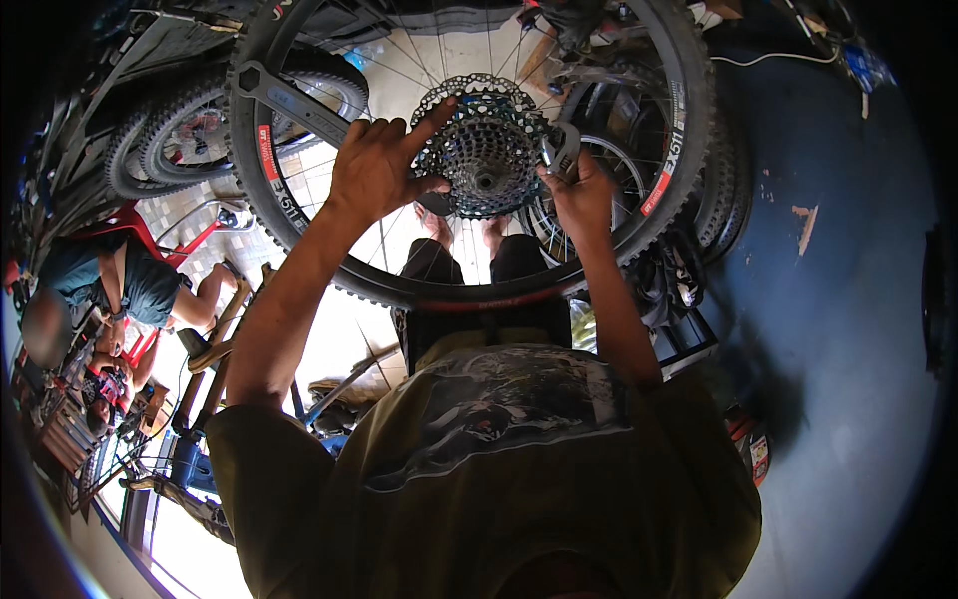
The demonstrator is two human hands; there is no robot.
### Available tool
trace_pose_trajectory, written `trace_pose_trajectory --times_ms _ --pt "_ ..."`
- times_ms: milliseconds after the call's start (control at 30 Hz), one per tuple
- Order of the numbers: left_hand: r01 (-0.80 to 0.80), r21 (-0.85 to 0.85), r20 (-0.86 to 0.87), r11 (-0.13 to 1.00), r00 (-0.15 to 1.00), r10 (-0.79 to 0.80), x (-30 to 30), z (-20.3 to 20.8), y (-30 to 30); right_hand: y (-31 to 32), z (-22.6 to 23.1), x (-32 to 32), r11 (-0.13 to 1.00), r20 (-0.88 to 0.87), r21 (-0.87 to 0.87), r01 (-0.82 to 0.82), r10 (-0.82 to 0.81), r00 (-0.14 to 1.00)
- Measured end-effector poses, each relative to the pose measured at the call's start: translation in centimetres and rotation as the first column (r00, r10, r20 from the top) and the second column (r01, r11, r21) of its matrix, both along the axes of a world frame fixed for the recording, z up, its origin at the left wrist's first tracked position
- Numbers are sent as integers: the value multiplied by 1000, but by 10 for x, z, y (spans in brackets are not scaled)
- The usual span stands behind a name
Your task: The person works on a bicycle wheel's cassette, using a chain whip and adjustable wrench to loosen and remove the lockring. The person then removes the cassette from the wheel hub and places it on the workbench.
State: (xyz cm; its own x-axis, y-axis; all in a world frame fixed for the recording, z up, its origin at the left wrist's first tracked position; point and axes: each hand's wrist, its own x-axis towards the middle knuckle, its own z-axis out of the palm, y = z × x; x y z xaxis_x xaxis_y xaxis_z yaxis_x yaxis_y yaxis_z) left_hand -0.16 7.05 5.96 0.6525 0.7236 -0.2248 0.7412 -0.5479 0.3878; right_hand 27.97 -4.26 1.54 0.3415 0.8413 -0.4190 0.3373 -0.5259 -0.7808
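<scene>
A bicycle wheel (389, 292) with a black knobby tyre stands upright in front of me, its cassette (486, 165) of stepped sprockets facing me. My left hand (374, 170) is at the cassette's left side. Its curled fingers hold a long wrench (294, 103) with a hexagonal hole in its end, which points up and left across the rim. The index finger and thumb reach out to the sprockets. At the cassette's right edge, my right hand (581, 195) grips a grey metal tool (562, 150) with a curved jaw; its lower part is hidden in the fingers.
More bicycle wheels (190, 140) lean at the left, others (723, 180) behind the right side. A person (110, 280) sits by a red chair (150, 232) at the left. A bicycle frame (215, 369) stands near my left elbow. On the right is a blue wall-like surface (838, 329).
</scene>
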Motion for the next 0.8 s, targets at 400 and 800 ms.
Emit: trace_pose_trajectory --times_ms 400,800 --pt "-10 -47 -104 999 995 5 6 12 3 -9 -4 -1 996 136 -88 -28 40 990" --pt "-621 -130 12 773 778 628 34 -25 -108 86 43 8 893 403 -147 -425 446 799"
